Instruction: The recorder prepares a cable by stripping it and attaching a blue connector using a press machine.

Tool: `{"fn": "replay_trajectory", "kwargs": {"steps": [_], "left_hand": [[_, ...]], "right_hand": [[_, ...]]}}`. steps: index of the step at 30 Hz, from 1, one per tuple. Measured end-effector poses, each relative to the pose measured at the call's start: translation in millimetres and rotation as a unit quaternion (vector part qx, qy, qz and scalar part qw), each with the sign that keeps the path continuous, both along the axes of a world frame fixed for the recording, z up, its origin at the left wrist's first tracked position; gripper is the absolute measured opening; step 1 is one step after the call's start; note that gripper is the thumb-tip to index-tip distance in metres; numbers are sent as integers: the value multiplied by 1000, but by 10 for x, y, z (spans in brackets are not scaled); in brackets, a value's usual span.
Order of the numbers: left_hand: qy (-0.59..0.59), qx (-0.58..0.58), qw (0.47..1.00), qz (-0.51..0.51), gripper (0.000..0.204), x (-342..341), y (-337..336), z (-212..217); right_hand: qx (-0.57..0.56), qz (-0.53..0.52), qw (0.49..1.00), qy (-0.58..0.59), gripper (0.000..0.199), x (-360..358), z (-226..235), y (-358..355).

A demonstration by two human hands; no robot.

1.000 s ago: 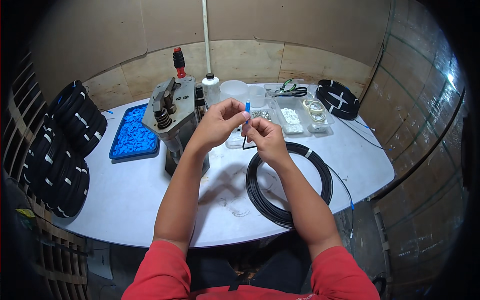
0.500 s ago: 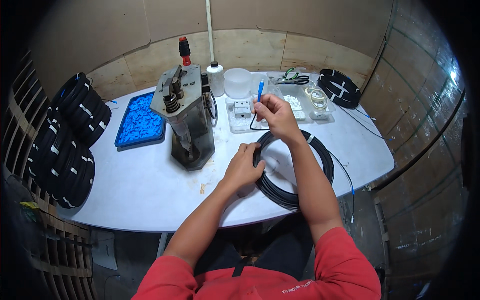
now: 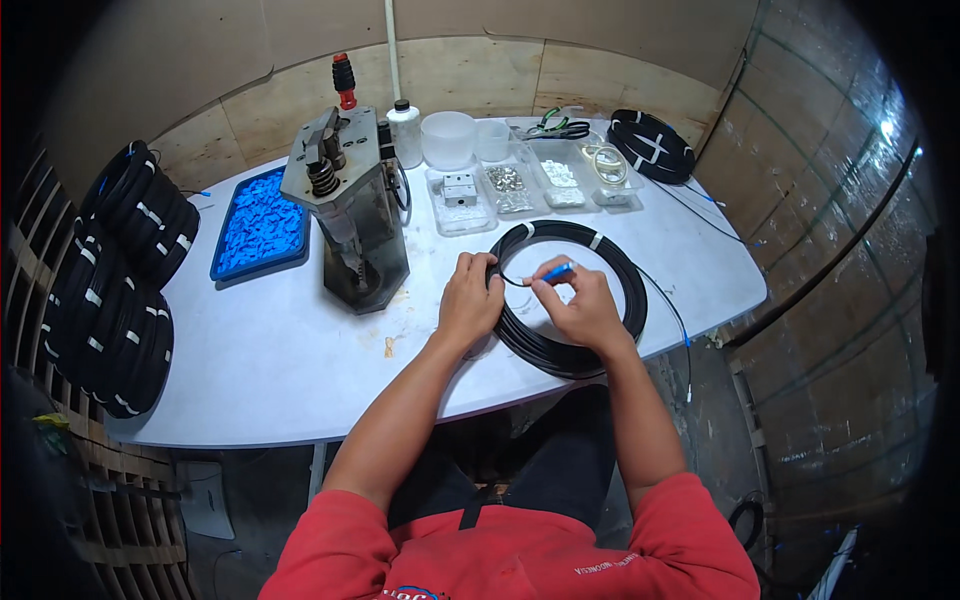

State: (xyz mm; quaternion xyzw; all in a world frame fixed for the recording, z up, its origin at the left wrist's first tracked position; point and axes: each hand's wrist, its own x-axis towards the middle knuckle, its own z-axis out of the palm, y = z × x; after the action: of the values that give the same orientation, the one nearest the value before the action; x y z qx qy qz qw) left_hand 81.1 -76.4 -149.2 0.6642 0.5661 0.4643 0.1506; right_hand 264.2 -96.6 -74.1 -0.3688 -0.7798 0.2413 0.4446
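1. The right hand (image 3: 583, 308) pinches the blue connector (image 3: 559, 272) between thumb and fingers, over the coil's open middle; how hard they press, I cannot tell.
2. The left hand (image 3: 469, 300) closes thumb and fingers about the left side of the black cable coil (image 3: 634, 285), which lies flat on the white table (image 3: 270, 375); some of that contact is hidden.
3. For good handling, the left hand should steady the coil without squashing its turns, so the strands stay stacked as a neat ring.
4. The right hand does best with a light pinch that follows the connector's length, since squeezing or twisting could strain the joint with the cable.
5. The black cable lead (image 3: 511, 281) curves between the two hands; a wide, easy bend here seems safer than a sharp kink.
6. The connector's long axis runs roughly left to right, slanting a little: its blue free end points right and slightly far, while the cable side faces left, toward the left hand.
7. Fingers cover part of the connector, so its exact tilt above the table is unclear.
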Motion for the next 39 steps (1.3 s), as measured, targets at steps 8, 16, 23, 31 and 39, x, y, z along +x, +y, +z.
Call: {"fn": "replay_trajectory", "kwargs": {"steps": [8,16,23,31,39], "left_hand": [[6,-68,997,32,33,-1,42,148],[108,-266,957,31,68,20,289,383],[138,-321,937,6,53,1,486,319],[62,-188,980,-6,50,-80,293,280],[16,101,992,-77,55,-265,340,649]], "right_hand": [[-58,-6,994,-93,13,272,-81,-188],[-168,64,951,-252,27,290,-98,-114],[40,-127,979,-155,31,598,-158,54],[-80,-331,906,-253,58,1398,-238,665],[-224,-149,963,8,33,1440,88,621]]}}
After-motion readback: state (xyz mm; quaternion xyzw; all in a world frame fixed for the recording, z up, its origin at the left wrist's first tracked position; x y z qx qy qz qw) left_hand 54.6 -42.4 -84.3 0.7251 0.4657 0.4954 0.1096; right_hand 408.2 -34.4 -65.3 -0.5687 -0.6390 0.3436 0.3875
